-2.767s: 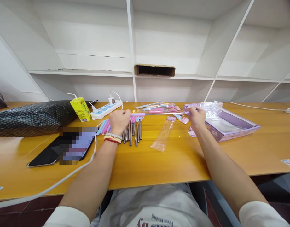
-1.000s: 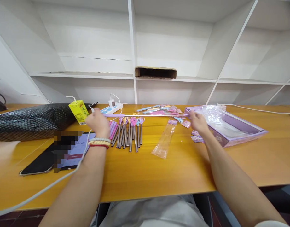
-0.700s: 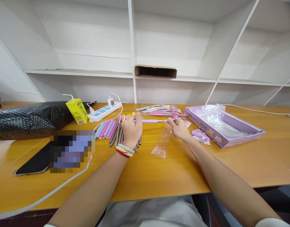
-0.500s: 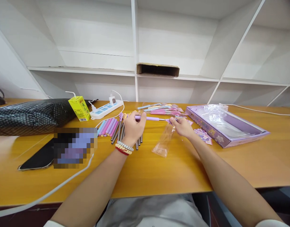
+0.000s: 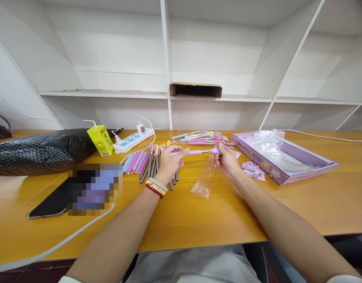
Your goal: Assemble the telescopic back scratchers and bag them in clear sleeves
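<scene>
Between my hands a purple back scratcher (image 5: 195, 152) is held level, a short metal rod showing between its handle and its head. My left hand (image 5: 172, 163) is closed on the handle end. Fingers of my right hand (image 5: 226, 159) pinch the purple head. Below the right hand a clear plastic sleeve (image 5: 201, 186) lies on the table. Left of my left hand are several metal rods with claw heads (image 5: 153, 161), partly hidden by the hand, and several coloured handle tubes (image 5: 135, 162). Packed back scratchers (image 5: 204, 137) lie behind.
At right stands an open purple box (image 5: 283, 179) with clear bags in it, beside small printed cards (image 5: 252, 170). At left are a yellow drink carton (image 5: 101, 140), a power strip (image 5: 133, 140), a black wrapped parcel (image 5: 45, 151), a phone (image 5: 51, 201) and a white cable (image 5: 80, 228).
The back scratcher has tilted slightly, and my right fingers have shifted their grip around its head. My left thumb now lies stretched along the handle. The view has shifted a little.
</scene>
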{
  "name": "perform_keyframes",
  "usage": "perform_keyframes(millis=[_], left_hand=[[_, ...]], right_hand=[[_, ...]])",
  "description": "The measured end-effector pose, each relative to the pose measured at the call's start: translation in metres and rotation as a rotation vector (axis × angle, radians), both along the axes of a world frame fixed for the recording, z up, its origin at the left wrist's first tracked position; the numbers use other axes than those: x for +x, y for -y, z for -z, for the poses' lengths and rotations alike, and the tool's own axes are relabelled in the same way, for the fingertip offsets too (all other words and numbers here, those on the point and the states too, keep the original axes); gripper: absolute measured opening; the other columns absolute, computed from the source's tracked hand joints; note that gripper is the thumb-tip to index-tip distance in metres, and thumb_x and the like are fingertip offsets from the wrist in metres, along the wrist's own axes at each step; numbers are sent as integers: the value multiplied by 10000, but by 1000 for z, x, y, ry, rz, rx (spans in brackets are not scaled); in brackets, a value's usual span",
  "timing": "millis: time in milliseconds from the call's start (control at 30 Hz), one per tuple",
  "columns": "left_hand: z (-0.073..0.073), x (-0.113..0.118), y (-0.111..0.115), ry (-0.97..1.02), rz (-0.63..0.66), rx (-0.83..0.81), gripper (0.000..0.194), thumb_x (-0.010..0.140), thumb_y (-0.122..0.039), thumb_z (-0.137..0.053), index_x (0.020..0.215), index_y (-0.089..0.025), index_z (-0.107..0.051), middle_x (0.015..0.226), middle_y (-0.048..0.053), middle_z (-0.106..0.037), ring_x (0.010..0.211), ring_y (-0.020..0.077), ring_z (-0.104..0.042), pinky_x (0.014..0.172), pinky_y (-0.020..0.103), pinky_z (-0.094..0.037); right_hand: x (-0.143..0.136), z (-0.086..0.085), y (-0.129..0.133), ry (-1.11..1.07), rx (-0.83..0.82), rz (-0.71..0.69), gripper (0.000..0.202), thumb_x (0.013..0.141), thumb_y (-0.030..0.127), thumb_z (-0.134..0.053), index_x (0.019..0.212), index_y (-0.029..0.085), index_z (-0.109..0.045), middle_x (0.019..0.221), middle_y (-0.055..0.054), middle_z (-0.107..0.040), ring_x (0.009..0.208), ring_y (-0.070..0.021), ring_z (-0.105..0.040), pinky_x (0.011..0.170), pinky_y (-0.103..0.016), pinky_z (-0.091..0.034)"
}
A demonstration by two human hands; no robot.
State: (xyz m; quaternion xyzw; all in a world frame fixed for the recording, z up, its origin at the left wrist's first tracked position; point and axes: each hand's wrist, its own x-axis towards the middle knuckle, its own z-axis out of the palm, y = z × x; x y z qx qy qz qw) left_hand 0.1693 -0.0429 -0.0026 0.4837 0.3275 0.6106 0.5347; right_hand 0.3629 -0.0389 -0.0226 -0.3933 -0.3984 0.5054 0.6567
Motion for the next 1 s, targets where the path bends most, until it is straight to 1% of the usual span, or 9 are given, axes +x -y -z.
perform_keyframes(millis=[67, 167, 233, 333, 433, 567, 767, 900, 1000], left_hand=[[-9, -11, -5, 121, -48, -29, 333, 537, -212, -776, 603, -179, -451, 368, -100, -374, 296, 28, -290, 321, 177, -209], [-24, -41, -17, 312, -219, -37, 379, 514, -122, -738, 546, -175, -364, 368, -112, -333, 294, 12, -259, 305, 165, -183], [-32, -62, -25, 369, -309, -46, 381, 544, -92, -690, 521, -175, -319, 365, -107, -315, 298, 12, -261, 297, 163, -176], [-38, -88, -32, 427, -399, -38, 339, 591, -76, -639, 520, -173, -322, 367, -99, -316, 303, 11, -252, 295, 159, -177], [-43, -104, -34, 449, -470, -22, 326, 634, -73, -608, 529, -174, -317, 367, -98, -289, 306, 11, -245, 300, 155, -178], [-48, -121, -33, 493, -538, -75, 286, 714, -57, -540, 553, -165, -330, 378, -95, -258, 315, 5, -228, 307, 149, -173], [-53, -144, -26, 419, -608, -3, 258, 806, -68, -494, 613, -158, -348, 416, -96, -244, 367, 6, -184, 355, 153, -185], [-53, -156, -26, 211, -632, 37, 325, 865, -243, -510, 621, -163, -311, 424, -89, -187, 403, 22, -164, 392, 155, -189], [-46, -159, -32, 49, -664, 66, 341, 887, -298, -482, 633, -161, -301, 457, -79, -137, 429, 38, -133, 417, 156, -179]], right_hand=[[8, -2, -6, -29, 3, 108, 360, 690, 510, -654, 728, 193, -486, 407, 76, -453, 286, -57, -356, 280, -175, -227], [36, -12, -14, -109, 25, 282, 332, 698, 456, -665, 694, 186, -471, 387, 90, -406, 281, -34, -303, 278, -157, -202], [59, -18, -18, -137, 51, 348, 317, 707, 435, -665, 684, 180, -479, 376, 94, -383, 281, -26, -278, 277, -148, -182], [88, -24, -18, -146, 93, 433, 308, 729, 438, -644, 668, 182, -483, 351, 102, -332, 268, -35, -252, 268, -158, -167], [108, -27, -16, -156, 121, 516, 288, 753, 416, -619, 661, 187, -472, 359, 109, -300, 259, -39, -237, 263, -173, -169], [127, -31, -11, -184, 122, 626, 253, 764, 329, -617, 642, 169, -462, 401, 107, -294, 285, -23, -231, 283, -167, -154], [149, -40, 0, -288, 97, 744, 179, 833, 149, -474, 656, 154, -447, 516, 70, -413, 335, -13, -237, 327, -189, -118], [156, -44, 4, -284, 90, 783, 176, 837, 96, -431, 673, 159, -443, 543, 68, -424, 353, -17, -226, 353, -202, -100], [157, -41, 2, -257, 102, 747, 175, 844, 120, -450, 673, 159, -445, 534, 74, -390, 373, -19, -211, 369, -200, -108]])
